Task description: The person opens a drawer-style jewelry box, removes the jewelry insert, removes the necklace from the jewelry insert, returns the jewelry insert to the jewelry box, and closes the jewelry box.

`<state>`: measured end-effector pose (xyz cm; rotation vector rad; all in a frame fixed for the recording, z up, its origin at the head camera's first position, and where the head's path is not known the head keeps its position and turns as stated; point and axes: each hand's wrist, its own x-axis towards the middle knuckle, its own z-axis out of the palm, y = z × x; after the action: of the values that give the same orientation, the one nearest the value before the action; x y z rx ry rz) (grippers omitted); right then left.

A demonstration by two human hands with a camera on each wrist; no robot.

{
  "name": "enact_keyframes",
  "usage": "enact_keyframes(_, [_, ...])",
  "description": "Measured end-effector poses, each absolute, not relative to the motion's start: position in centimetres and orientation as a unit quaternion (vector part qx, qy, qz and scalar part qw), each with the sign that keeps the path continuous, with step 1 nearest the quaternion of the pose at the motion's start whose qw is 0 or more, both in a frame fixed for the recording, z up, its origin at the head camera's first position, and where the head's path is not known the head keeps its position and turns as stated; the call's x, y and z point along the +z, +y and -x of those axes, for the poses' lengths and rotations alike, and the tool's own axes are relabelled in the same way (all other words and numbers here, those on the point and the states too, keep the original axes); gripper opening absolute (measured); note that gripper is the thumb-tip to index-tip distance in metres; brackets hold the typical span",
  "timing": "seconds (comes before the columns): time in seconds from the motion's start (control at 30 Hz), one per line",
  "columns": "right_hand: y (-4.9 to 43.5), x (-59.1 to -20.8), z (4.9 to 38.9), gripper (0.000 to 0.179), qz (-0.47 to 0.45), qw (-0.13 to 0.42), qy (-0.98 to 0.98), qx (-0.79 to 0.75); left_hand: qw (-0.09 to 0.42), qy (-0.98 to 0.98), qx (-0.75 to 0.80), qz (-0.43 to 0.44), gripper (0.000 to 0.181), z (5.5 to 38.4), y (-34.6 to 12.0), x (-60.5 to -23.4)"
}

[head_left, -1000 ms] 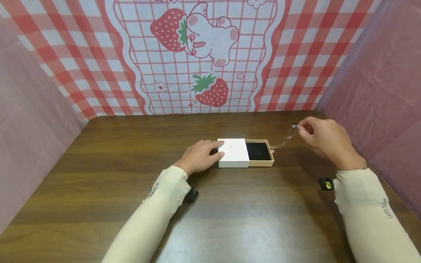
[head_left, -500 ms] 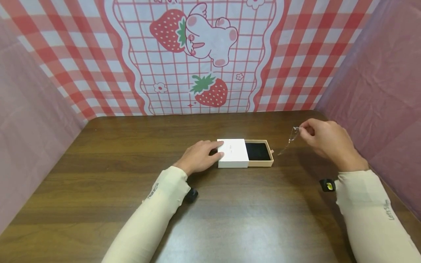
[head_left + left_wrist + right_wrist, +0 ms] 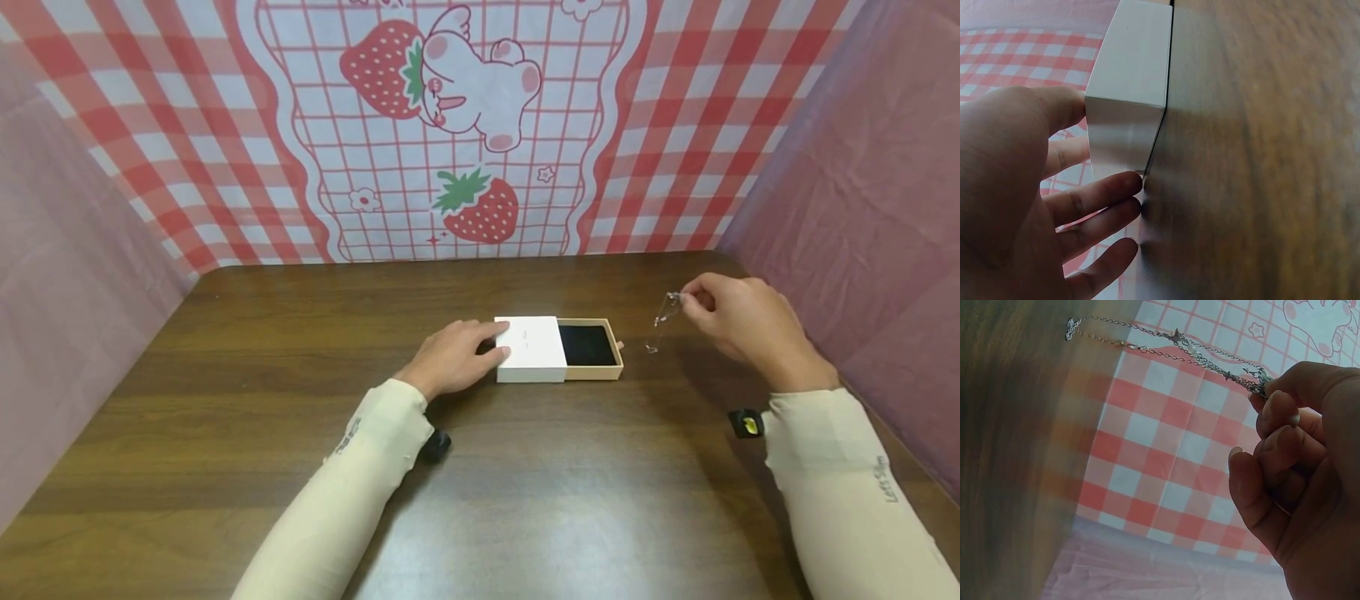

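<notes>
A white box sleeve (image 3: 528,348) lies on the table, with its tan inner drawer (image 3: 594,374) slid partway out to the right. Black lining (image 3: 587,344) fills the exposed part of the drawer. My left hand (image 3: 453,354) rests its thumb and index finger on the sleeve's left end; in the left wrist view the other fingers stretch out beside the box near the table. Right of the drawer, my right hand (image 3: 746,321) pinches a silver chain bracelet (image 3: 1229,376) between thumb and index finger. Star charms (image 3: 1177,337) show on the chain, which hangs in a loop.
The brown wooden table (image 3: 480,517) runs under both forearms. A red-and-white checked cloth (image 3: 682,125) with strawberries stands behind it, and pink cloths (image 3: 855,217) hang at both sides. A small tab (image 3: 621,345) sticks out from the drawer's right end.
The bracelet's lower end has swung right, away from the drawer's end, and now hangs more steeply under my right hand. That hand has shifted slightly; my left hand and the box hold still.
</notes>
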<state>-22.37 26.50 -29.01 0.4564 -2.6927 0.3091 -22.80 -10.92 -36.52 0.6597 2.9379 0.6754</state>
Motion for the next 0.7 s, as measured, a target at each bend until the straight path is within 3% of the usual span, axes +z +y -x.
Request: enact_keyframes(0.7, [26.57, -29.77, 22.68, 0.018, -0.161, 0.167, -0.967, 0.107, 0.035, 0.954, 0.219, -0.204, 0.055, 22.73, -10.8, -36.45])
